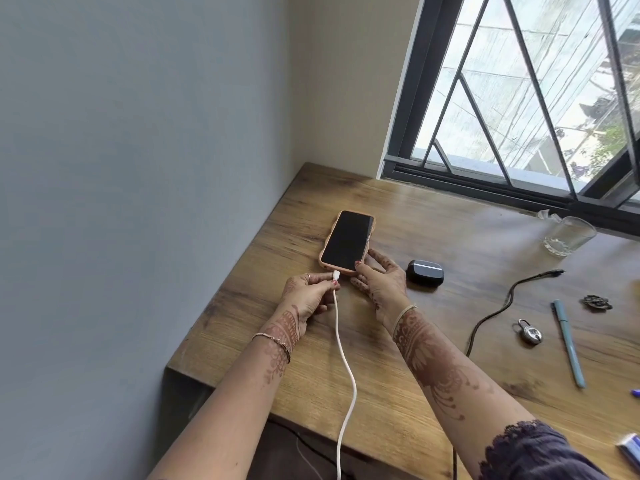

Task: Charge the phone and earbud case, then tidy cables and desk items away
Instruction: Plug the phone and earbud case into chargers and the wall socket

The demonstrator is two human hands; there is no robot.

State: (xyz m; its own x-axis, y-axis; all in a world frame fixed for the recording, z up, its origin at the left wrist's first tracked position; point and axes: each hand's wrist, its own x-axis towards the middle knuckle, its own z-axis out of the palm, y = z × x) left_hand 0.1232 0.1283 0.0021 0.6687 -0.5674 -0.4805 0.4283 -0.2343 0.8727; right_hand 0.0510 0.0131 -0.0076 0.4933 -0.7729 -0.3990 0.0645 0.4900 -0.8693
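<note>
Left hand pinching white cable plug at phone bottom edge, possibly seated already; right hand steadying phone, long axis running toward upper frame.

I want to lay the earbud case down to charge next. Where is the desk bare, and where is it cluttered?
Bare wood lies between the phone, the window sill and the glass, and in front between the white cable and black cable. Crowded: right side, around the padlock and pen.
</note>
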